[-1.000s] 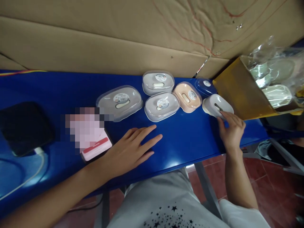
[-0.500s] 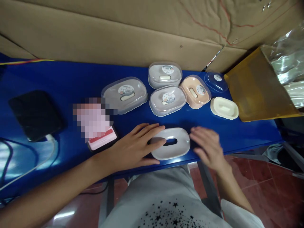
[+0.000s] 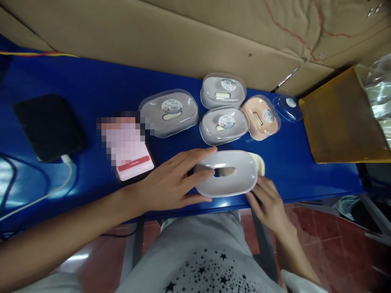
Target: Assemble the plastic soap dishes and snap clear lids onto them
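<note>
Where the left hand (image 3: 171, 181) lay: on the left end of the white oval soap dish (image 3: 226, 173), with the fingers spread over its rim and top.
Left grip: open; the hand rested flat and did not close around the dish.
Right hand (image 3: 265, 203): at the near right rim of the dish, fingers half curved. Contact with the rim could not be determined.
Right grip: open; no object was held.
Soap dish position: near the front edge of the blue bench (image 3: 91, 81), between the hands. It lay with its central slot facing up.
Cream piece (image 3: 259, 162): partly hidden, projecting past the far right rim of the dish. A similar tone showed through the slot.
Packaged dishes: three grey soap dishes under clear lids, the large one (image 3: 168, 114), the far one (image 3: 222, 91) and the middle one (image 3: 224, 126), stood close together beyond the hands.
Peach soap dish (image 3: 261, 118): touching the right side of the middle one.
Clear lid (image 3: 287, 108): just right of the peach soap dish.
Left bench area: a pink phone (image 3: 134, 171), partly pixelated, lay beside the left hand. A black pad (image 3: 49, 128) lay further left, with a white cable (image 3: 69, 175) at its edge.
Right bench end: an amber box (image 3: 339, 122) held a plastic bag (image 3: 378, 93).
</note>
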A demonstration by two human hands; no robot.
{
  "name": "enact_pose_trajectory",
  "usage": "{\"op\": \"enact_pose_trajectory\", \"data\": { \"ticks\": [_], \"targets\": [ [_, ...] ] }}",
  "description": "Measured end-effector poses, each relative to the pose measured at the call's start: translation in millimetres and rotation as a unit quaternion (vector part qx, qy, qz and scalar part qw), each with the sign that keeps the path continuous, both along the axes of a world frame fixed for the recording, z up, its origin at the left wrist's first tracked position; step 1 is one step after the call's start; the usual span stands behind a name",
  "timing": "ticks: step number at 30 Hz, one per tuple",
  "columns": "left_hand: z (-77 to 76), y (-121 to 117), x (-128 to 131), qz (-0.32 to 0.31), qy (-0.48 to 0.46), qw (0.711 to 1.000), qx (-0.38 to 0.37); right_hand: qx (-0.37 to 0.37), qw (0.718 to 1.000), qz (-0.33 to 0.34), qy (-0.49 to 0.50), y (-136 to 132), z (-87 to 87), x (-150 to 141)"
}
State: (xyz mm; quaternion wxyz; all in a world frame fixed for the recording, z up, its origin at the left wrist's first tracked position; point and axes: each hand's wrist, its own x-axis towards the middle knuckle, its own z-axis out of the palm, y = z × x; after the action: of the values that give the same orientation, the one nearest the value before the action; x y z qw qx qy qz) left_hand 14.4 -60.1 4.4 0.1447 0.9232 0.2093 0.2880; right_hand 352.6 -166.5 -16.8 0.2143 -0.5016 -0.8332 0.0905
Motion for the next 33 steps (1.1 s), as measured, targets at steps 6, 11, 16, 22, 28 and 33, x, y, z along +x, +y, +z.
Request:
{"op": "enact_pose_trajectory", "data": {
  "ticks": [6, 11, 16, 22, 28, 33],
  "targets": [
    [-2.4, -1.3, 0.9, 0.007, 0.012, 1.0, -0.004, 0.082, 0.988, -0.017, 0.127, 5.7, 0.6, -20.8],
    [-0.1, -3.3, 0.6, 0.005, 0.042, 0.999, -0.016, 0.05, 0.996, -0.014, 0.073, 13.9, 4.1, -20.4],
    [-3.1, -1.9, -2.4, -0.012, 0.053, 0.998, -0.036, -0.026, 0.997, 0.075, 0.006, 27.8, 4.2, -29.6],
    [-4.1, 6.4, -12.2, -0.053, 0.133, 0.986, -0.08, -0.005, 0.997, 0.063, 0.037, 29.9, 5.4, -25.0],
    [-7.0, 6.6, -8.8, -0.02, 0.102, 0.993, -0.064, 0.014, 0.997, 0.076, 0.008, 29.8, 5.6, -29.9],
    [-13.9, 5.8, -4.6, 0.0, 0.103, 0.992, -0.068, 0.019, 0.997, 0.06, -0.034, 32.6, 6.0, -43.8]
  ]
}}
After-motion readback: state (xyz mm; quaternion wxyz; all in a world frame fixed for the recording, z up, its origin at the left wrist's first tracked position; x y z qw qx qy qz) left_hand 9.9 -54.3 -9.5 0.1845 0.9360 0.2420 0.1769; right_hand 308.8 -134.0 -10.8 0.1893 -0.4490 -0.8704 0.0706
